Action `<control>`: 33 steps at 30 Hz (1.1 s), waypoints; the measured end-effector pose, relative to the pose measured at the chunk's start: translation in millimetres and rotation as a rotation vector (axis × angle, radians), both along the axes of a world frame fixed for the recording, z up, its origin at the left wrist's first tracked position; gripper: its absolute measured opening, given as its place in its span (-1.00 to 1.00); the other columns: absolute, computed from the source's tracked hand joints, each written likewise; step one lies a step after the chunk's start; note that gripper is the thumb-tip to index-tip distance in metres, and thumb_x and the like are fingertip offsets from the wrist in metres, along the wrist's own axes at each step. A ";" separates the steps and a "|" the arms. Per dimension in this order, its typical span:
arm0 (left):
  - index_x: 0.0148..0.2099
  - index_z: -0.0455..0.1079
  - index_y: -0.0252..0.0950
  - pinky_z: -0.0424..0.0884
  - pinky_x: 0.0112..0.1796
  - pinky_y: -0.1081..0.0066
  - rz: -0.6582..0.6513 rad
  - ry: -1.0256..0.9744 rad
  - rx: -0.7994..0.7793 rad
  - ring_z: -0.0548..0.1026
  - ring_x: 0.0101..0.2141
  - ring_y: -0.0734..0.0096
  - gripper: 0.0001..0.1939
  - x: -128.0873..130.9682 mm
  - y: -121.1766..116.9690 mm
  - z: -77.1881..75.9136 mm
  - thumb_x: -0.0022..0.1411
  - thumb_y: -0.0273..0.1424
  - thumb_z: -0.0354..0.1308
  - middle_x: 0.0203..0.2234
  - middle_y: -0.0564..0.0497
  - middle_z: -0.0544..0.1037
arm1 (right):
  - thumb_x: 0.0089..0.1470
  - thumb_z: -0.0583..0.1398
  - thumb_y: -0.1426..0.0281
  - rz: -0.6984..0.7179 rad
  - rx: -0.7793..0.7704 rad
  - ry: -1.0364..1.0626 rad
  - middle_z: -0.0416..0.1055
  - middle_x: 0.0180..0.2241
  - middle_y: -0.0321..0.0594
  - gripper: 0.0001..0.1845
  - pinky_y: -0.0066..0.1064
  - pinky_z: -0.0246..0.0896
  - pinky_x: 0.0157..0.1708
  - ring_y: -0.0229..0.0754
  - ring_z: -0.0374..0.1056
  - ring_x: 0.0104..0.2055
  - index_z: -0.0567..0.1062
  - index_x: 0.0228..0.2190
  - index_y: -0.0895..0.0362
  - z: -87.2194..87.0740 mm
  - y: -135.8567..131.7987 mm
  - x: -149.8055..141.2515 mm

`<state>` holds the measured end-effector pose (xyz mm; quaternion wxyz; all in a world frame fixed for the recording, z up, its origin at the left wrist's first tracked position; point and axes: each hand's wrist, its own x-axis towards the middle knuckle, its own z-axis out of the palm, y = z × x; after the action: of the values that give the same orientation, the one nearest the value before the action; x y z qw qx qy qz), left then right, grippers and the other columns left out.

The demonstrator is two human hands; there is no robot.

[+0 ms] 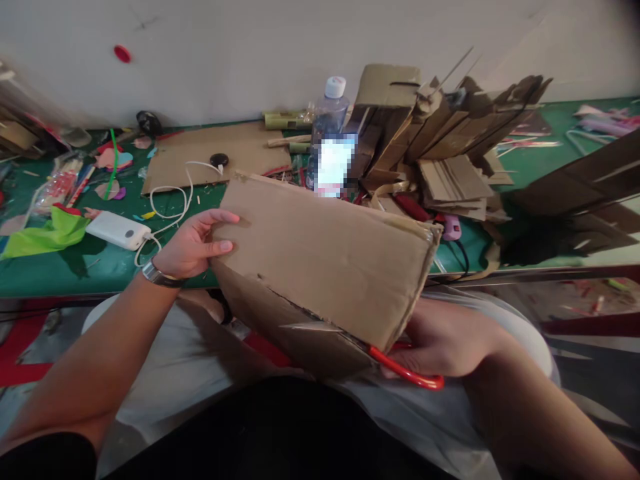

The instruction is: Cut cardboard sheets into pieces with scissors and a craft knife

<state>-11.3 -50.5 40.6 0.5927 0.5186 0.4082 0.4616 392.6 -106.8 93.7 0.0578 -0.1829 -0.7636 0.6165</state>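
A brown cardboard box (325,253) is tilted above my lap, between my two hands. My left hand (193,243) grips its left end, with thumb and fingertips against the cardboard. Low at the box's right end, my right hand (447,337) is closed on red-handled scissors (407,370). A pointed blade shows along the lower front edge, where a dark gap runs between the top and front panels. The rest of the scissors and some of my right fingers are hidden behind the box and handle.
On the green table (65,277) lie a white power bank (117,229) with a cable and a flat cardboard sheet (240,148). Behind the box stand a clear bottle (330,110) and a lit, blurred-out phone (334,167). Cardboard pieces (453,180) pile up at right.
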 end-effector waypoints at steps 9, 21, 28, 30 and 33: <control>-0.06 0.62 -0.12 0.57 -0.27 0.47 0.046 0.009 0.032 0.61 -0.25 0.42 -0.56 -9.8 5.4 1.3 -0.01 -0.42 0.61 -0.14 0.06 0.67 | 0.26 0.29 0.19 -0.102 0.255 -0.171 0.59 0.07 0.03 -0.54 -0.33 0.45 -0.02 -0.02 0.55 -0.01 0.59 0.10 0.16 16.0 12.1 23.0; -0.06 0.61 -0.11 0.52 -0.30 0.44 0.050 0.069 0.040 0.59 -0.28 0.40 -0.60 -4.3 2.2 2.2 0.04 -0.38 0.58 -0.19 0.07 0.65 | 0.43 0.09 0.15 -0.092 0.038 -0.186 0.57 0.09 0.15 -0.49 -0.13 0.35 0.22 0.08 0.47 0.19 0.58 0.13 0.24 16.6 13.4 7.1; -0.06 0.60 -0.09 0.54 -0.33 0.48 0.027 0.077 0.003 0.59 -0.29 0.41 -0.61 -8.3 3.1 -0.8 0.06 -0.39 0.57 -0.16 0.05 0.65 | 0.43 0.12 0.15 -0.096 -0.159 -0.054 0.60 0.02 0.00 -0.56 -0.14 0.25 0.29 0.04 0.46 0.18 0.65 -0.02 0.20 10.7 12.6 -9.0; -0.04 0.60 -0.10 0.53 -0.35 0.49 0.020 0.089 -0.002 0.59 -0.31 0.42 -0.61 -8.6 2.9 -0.8 0.07 -0.39 0.56 -0.13 0.04 0.65 | 0.42 0.14 0.14 -0.107 -0.219 -0.041 0.63 -0.09 -0.07 -0.58 -0.15 0.27 0.28 0.00 0.51 0.08 0.66 -0.07 0.17 9.4 11.0 -13.2; -0.02 0.60 -0.11 0.53 -0.35 0.48 0.022 0.094 0.003 0.59 -0.30 0.41 -0.61 -8.1 2.8 0.2 0.09 -0.38 0.55 -0.12 0.03 0.65 | 0.38 0.19 0.14 -0.175 -0.373 -0.022 0.57 -0.34 -0.21 -0.64 -0.26 0.42 0.05 -0.15 0.51 -0.24 0.65 -0.17 0.16 2.4 7.6 -14.1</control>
<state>-19.4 -47.7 40.8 0.5670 0.5362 0.4405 0.4438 378.5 -99.2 96.2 0.0679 -0.2631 -0.6181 0.7377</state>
